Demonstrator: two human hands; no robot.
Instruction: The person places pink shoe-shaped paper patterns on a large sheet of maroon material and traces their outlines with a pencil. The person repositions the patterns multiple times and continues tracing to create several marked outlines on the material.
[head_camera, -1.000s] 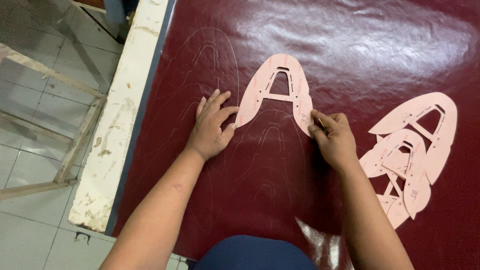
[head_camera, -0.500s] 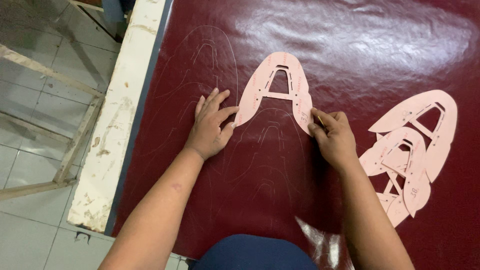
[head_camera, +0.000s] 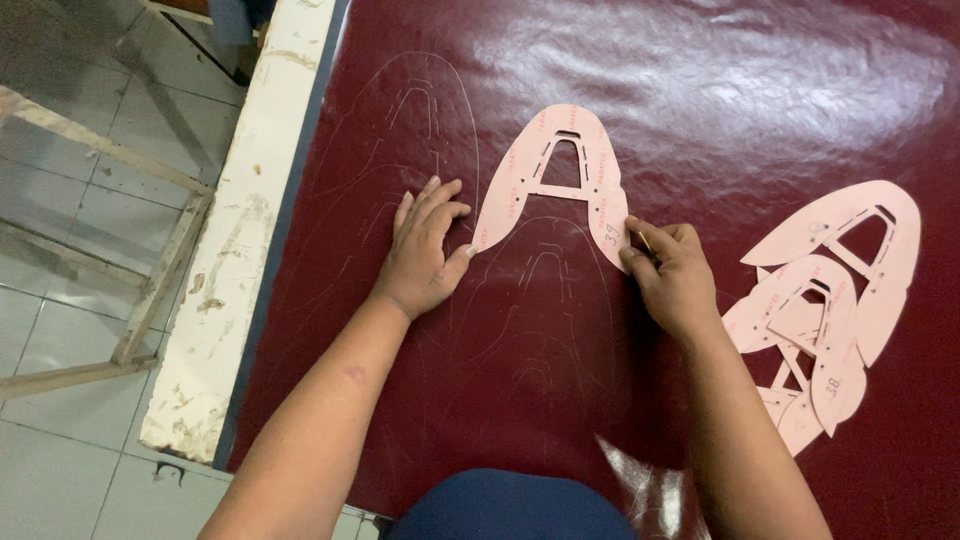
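A pink shoe-upper template (head_camera: 556, 178) lies flat on a glossy dark red leather sheet (head_camera: 720, 90). My left hand (head_camera: 424, 248) rests flat on the sheet with fingers apart, its thumb touching the template's left leg. Fingers of my right hand (head_camera: 672, 272) are closed on a thin pen-like marker (head_camera: 643, 240), whose tip sits at the end of the template's right leg. Faint traced outlines of the same shape (head_camera: 420, 120) show on the leather left of and below the template.
A pile of several more pink templates (head_camera: 830, 290) lies to the right of my right hand. The table's worn white edge (head_camera: 245, 240) runs down the left. Beyond it are a tiled floor and a wooden frame (head_camera: 150, 300).
The pink template has shifted slightly up and to the right on the sheet. My left-hand fingers have spread a little. My right hand stays at the template's right leg.
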